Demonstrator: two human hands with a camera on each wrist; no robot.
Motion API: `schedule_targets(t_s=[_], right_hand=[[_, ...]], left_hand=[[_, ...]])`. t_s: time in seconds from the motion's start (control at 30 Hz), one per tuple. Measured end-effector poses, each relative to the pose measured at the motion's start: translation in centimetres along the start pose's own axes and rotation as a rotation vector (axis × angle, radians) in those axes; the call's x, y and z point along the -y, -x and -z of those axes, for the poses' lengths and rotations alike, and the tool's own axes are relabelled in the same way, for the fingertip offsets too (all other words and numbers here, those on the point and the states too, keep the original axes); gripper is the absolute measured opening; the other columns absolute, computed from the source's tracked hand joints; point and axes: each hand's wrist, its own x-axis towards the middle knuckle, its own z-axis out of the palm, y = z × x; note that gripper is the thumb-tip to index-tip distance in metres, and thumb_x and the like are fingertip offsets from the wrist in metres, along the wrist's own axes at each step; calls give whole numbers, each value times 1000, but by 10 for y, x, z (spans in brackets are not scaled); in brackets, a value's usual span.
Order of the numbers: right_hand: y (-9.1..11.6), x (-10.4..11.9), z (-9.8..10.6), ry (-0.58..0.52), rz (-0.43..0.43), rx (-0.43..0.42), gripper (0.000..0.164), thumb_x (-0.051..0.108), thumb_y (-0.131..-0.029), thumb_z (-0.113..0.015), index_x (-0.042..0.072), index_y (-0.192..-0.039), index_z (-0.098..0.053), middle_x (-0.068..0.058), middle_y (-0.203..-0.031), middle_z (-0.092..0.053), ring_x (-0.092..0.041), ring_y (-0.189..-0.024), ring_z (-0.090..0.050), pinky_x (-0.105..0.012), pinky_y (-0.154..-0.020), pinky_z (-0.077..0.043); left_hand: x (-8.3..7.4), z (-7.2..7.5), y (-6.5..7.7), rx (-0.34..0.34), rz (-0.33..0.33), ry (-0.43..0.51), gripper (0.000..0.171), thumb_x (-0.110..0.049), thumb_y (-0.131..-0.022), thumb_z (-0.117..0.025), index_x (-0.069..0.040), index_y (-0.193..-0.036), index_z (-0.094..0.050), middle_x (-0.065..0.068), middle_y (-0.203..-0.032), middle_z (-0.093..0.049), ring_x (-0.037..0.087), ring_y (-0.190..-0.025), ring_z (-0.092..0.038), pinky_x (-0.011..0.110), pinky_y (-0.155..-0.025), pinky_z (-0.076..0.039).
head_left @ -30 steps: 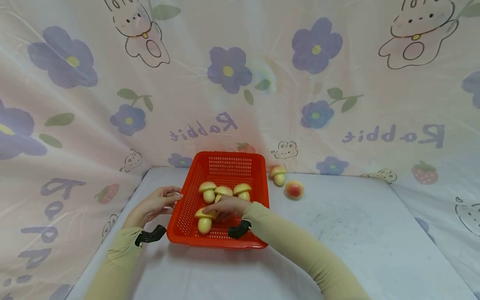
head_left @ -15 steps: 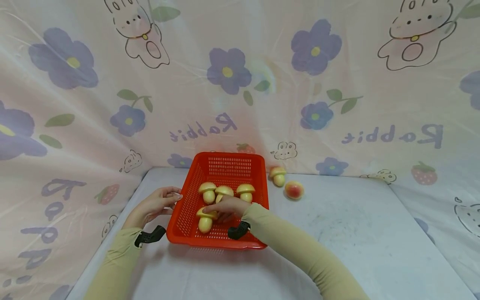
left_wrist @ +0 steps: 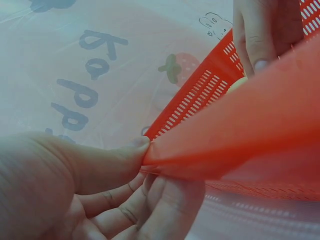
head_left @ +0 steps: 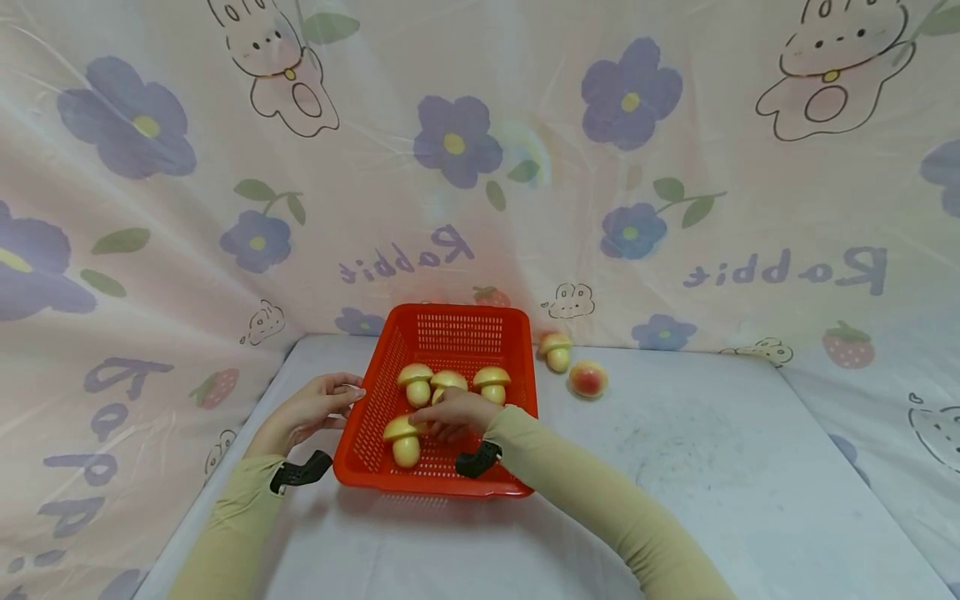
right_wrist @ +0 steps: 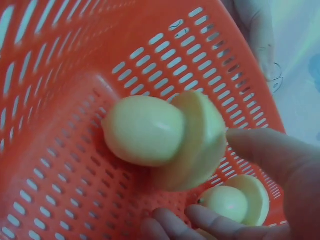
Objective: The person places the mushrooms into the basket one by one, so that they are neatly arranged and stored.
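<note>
My left hand pinches the left rim of a red plastic basket between thumb and fingers; the left wrist view shows the thumb on top of the rim. Inside the basket, my right hand touches the cap of a yellow toy mushroom with one fingertip. In the right wrist view this mushroom lies on its side, and the other fingers are loosely bent, apart from it. Three more toy mushrooms lie behind: one at the left, a middle mushroom partly hidden by my hand, and a right mushroom.
Outside the basket, to its right on the white table, lie another toy mushroom and a round red-and-yellow piece. A patterned cloth hangs behind the table and along its left side.
The front mushroom has shifted slightly left and turned a little at my right fingertip. The right-hand mushroom behind moved slightly right earlier. My left hand stays on the rim.
</note>
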Motion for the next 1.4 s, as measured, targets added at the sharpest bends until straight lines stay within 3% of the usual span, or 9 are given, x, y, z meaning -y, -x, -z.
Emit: schedule_targets(t_s=[0.33, 0.57, 0.73, 0.87, 1.13, 1.4], right_hand=[[5, 7, 10, -80, 32, 2, 40, 29, -88, -69, -7, -105, -65, -25, -101, -66, -39, -95, -63, -44, -81, -53], [15, 18, 24, -167, 114, 32, 40, 25, -93, -62, -9, -116, -61, -26, -108, -64, -38, -99, -63, -45, -88, -51], [21, 22, 39, -257, 170, 56, 32, 21, -96, -57, -6, -113, -63, -28, -110, -62, -39, -102, -61, -48, -92, -48], [30, 24, 53, -273, 225, 66, 31, 21, -98, -54, -3, -117, -62, -27, -117, -60, -41, -108, -58, -51, -95, -44], [56, 28, 85, -379, 295, 56, 35, 17, -99, -53, -4, -126, -54, -28, -124, -56, -32, -104, -62, -50, -99, -41], [78, 10, 127, -399, 372, -6, 42, 21, -99, -53, -3, -132, -47, -27, -130, -52, -32, -112, -58, -47, -101, -40]], left_hand=[[0, -1, -3, 9, 2, -2, 41, -15, -99, -55, 8, -129, -40, 10, -95, -61, 17, -74, -59, 36, -72, -57], [0, 1, -2, 9, 1, -14, 45, -18, -99, -55, 9, -131, -39, 11, -98, -63, 19, -76, -60, 37, -73, -57], [0, 2, -1, 10, 0, -20, 46, -19, -99, -55, 9, -132, -38, 13, -100, -64, 20, -78, -61, 37, -73, -56], [-1, 2, 0, 5, 5, -21, 47, -20, -98, -55, 9, -131, -39, 12, -99, -63, 20, -78, -61, 36, -73, -57], [-1, 2, 0, 15, 0, -11, 48, -20, -98, -56, 10, -131, -38, 12, -98, -63, 19, -77, -61, 36, -71, -57], [-1, 1, -1, 15, 0, -18, 47, -19, -98, -55, 10, -131, -39, 11, -98, -63, 19, -77, -61, 35, -71, -57]])
